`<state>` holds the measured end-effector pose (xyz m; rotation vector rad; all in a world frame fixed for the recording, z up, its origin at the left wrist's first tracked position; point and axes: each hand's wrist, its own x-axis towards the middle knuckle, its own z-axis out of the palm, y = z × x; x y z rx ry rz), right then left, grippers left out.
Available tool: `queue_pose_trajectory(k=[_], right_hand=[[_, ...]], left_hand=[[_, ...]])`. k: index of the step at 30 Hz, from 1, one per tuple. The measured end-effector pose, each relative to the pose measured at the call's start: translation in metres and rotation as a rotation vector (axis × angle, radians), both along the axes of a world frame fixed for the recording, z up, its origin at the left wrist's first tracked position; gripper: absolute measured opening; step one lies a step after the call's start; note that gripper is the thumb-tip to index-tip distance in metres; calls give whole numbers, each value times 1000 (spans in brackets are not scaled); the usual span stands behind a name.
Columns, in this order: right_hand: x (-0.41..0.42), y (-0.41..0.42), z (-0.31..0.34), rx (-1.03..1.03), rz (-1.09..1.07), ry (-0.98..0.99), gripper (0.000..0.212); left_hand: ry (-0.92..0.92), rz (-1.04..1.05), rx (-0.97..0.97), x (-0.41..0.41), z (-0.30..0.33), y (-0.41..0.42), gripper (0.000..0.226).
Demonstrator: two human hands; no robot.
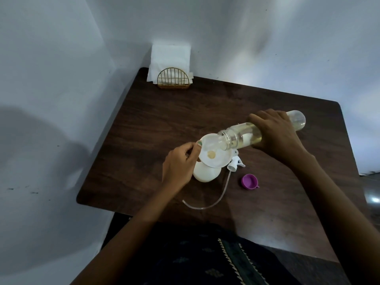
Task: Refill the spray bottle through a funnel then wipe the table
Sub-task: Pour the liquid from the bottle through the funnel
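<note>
Funnel filling under tipped bottle

Funnel sits in the white spray bottle on the table, its rim pinched by the left hand. The right hand grips a clear bottle tilted mouth-down over the funnel. Just below that hand lie the sprayer, with its tube, and a purple cap. Well beyond both hands stands a napkin holder.

Dark wood table w/ napkin holder, white spray bottle, trigger head+tube, purple cap.
</note>
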<state>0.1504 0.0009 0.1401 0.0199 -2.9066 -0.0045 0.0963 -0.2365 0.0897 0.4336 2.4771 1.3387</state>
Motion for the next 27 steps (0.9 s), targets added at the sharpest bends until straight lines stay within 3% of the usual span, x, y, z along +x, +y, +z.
queue_pose_trajectory(k=[27], right_hand=[[0, -1, 2, -4, -8, -21, 51]], left_hand=[[3, -3, -5, 0, 1, 0, 36]])
